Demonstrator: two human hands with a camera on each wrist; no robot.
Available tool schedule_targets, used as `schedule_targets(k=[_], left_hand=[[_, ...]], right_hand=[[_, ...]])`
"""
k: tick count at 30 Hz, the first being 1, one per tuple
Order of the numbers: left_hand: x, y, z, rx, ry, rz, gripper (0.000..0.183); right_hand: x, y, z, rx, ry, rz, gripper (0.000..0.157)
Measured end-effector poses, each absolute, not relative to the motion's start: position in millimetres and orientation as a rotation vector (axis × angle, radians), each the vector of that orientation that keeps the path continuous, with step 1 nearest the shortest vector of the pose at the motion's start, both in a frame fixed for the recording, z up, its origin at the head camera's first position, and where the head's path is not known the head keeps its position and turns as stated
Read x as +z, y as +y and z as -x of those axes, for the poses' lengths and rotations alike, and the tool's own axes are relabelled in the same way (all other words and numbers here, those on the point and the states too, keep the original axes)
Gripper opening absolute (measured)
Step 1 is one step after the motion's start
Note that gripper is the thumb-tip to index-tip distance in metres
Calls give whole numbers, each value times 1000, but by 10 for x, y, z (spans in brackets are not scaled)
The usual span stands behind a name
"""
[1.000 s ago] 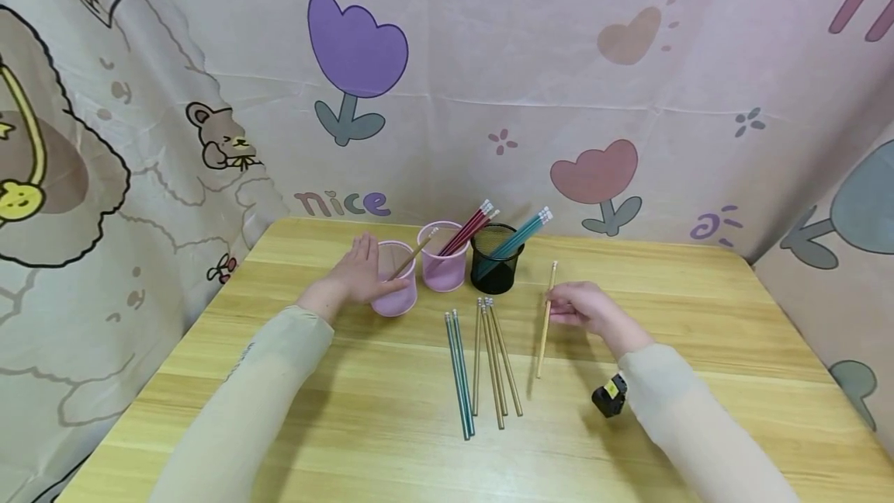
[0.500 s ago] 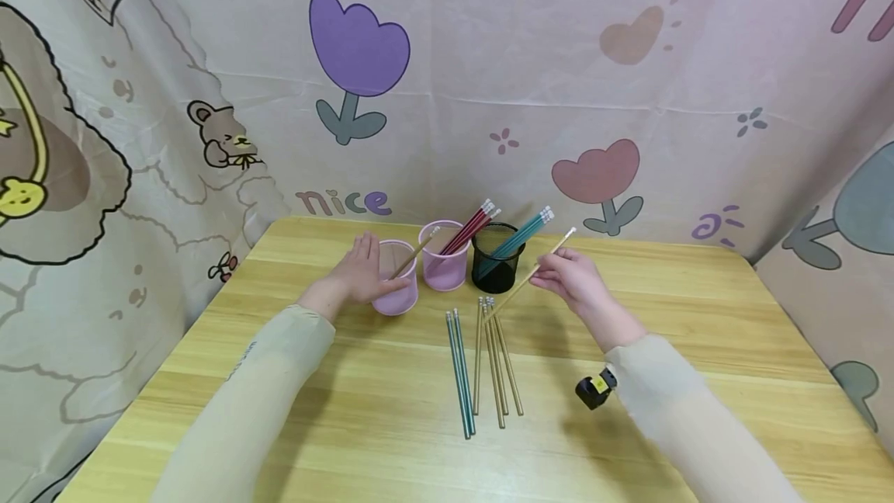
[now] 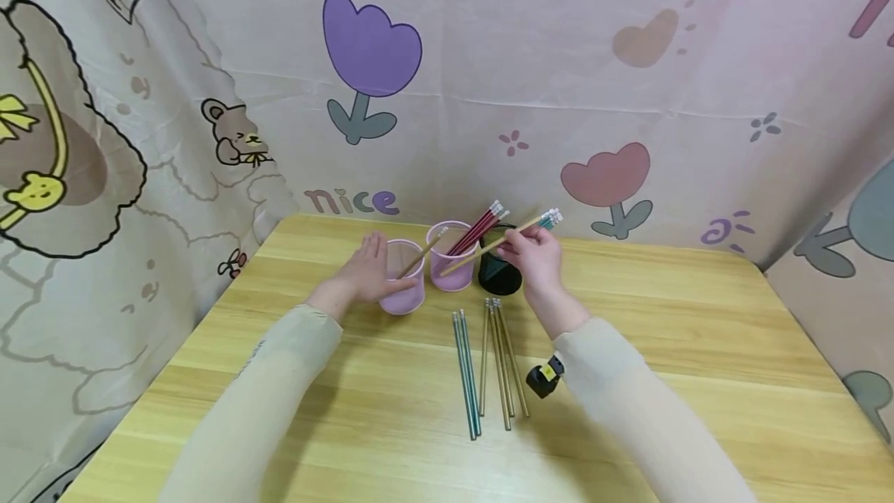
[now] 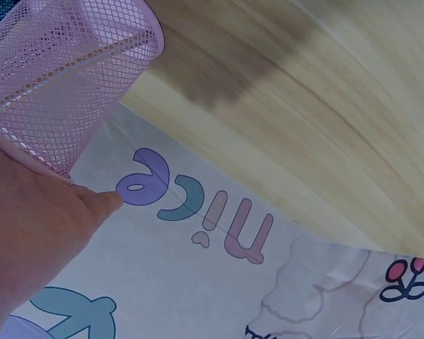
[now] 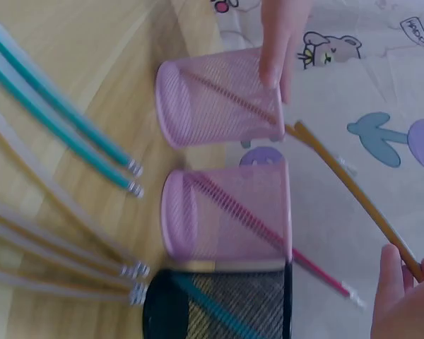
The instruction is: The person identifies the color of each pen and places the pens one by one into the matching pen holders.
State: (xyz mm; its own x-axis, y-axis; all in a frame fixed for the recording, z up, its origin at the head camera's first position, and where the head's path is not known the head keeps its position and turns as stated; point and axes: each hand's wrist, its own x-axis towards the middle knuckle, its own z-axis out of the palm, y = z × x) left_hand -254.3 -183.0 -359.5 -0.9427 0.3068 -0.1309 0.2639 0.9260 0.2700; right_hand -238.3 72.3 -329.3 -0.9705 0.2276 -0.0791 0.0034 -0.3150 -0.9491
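Note:
My left hand rests against the left pink mesh pencil cup, fingers straight, with the thumb across its front near the rim. One gold pencil leans inside that cup. My right hand pinches another gold pencil, held slanted in the air with its lower end pointing left over the middle pink mesh cup. Dark red pencils stand in this middle cup. Behind the right hand is a black mesh cup with teal pencils, partly hidden by the hand.
In front of the cups, two teal pencils lie on the wooden table. Several gold pencils lie beside them, eraser ends towards the cups. A black camera sits at the right wrist. Printed cloth hangs behind the table.
My right hand has lifted the gold pencil from the table's right side, tilted it and carried it left and up to the cups. The left hand stays at its cup.

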Motion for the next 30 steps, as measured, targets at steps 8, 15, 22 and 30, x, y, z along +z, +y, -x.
schedule_targets(k=[8,15,22,30], left_hand=[[-3599,-1832,2559,291,2924,-409,103],[-3611,-1829,2564,296,2923,-404,104],[-3643,-1819,2584,280,2923,-403,104],[-3647,-1826,2595,308,2915,-378,106]], right_hand=[[-3243,366,2496,2419,-1650,282,10],[-3261,184,2563,2322,-1760,245,10],[-3303,116,2599,2170,-1928,232,20],[-3382,13,2609,1966,-2197,178,16]])
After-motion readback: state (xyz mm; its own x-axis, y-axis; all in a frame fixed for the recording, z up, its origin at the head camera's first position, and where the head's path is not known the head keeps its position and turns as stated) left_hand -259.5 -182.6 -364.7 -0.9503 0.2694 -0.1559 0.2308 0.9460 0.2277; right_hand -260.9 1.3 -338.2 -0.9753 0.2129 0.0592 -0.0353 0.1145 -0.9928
